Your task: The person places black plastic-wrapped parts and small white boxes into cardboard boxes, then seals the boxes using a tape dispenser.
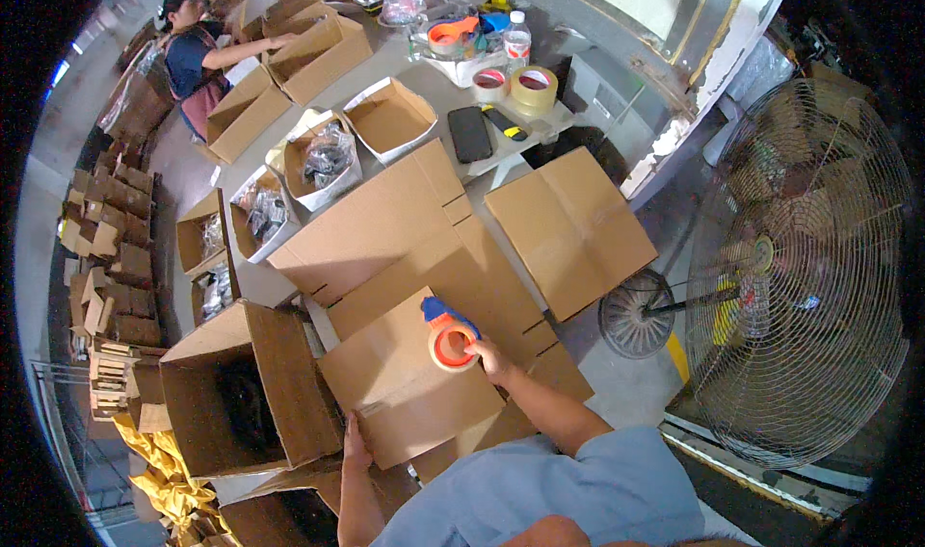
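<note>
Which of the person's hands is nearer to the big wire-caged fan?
Right. The right hand, gripping the tape dispenser, is left of the fan; the left hand is farther left, at the left edge of the cardboard box.

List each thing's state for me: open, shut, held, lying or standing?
Right hand: gripping the tape dispenser
Tape dispenser: held, loaded
Left hand: touching the nearest cardboard's edge
Nearest cardboard: top flat; sealing unclear
Large left box: open
White box: open
Bottle: upright, capped
Black phone: lying flat
Cutter: lying; blade unclear
Fan: standing; spinning unclear
</note>
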Available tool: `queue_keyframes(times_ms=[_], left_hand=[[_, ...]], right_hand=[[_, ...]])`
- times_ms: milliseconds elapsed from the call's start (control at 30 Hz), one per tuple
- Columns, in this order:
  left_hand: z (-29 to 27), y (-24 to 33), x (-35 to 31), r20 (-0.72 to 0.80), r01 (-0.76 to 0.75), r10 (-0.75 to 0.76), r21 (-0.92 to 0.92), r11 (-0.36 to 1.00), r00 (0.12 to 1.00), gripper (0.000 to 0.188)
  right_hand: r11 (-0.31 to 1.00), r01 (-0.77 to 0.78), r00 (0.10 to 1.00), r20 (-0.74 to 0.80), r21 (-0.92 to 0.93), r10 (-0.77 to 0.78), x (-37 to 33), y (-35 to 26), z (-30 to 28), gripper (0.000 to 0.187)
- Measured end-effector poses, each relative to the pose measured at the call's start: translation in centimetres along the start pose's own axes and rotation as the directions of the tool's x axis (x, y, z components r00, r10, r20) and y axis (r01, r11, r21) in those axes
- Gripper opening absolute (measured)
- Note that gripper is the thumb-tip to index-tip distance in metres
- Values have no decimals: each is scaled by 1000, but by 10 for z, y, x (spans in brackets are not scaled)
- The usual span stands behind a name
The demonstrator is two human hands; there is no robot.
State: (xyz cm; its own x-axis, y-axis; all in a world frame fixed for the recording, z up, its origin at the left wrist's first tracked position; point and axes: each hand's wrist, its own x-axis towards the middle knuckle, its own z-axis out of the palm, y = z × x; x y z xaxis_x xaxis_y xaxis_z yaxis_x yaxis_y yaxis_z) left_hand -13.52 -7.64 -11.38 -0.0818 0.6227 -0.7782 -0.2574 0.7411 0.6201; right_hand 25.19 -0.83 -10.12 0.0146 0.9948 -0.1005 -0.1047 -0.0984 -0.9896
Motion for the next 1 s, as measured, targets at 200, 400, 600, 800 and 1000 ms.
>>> queue_keyframes(times_ms=[200, 400, 600, 800, 1000], left_hand=[[71, 80, -55, 246, -180, 136, 166, 970, 960, 70], [250, 190, -30, 771, -489, 88, 306, 817, 631, 72], [387, 173, 103, 668, -356, 210, 89, 930, 714, 86], [479, 28, 67, 462, -184, 139, 53, 982, 876, 68], [506, 64, 110, 561, -296, 176, 130, 946, 809, 63]], right_hand=[[782, -183, 971, -15, 595, 239, -17, 2, -38, 45], [735, 104, 796, -499, 670, 343, -62, -74, -122, 50], [715, 360, 613, -730, 599, 302, -53, -57, -186, 43], [744, 436, 400, -850, 507, 344, -26, -45, -212, 39], [742, 410, 503, -810, 530, 301, -9, -51, -211, 41]])
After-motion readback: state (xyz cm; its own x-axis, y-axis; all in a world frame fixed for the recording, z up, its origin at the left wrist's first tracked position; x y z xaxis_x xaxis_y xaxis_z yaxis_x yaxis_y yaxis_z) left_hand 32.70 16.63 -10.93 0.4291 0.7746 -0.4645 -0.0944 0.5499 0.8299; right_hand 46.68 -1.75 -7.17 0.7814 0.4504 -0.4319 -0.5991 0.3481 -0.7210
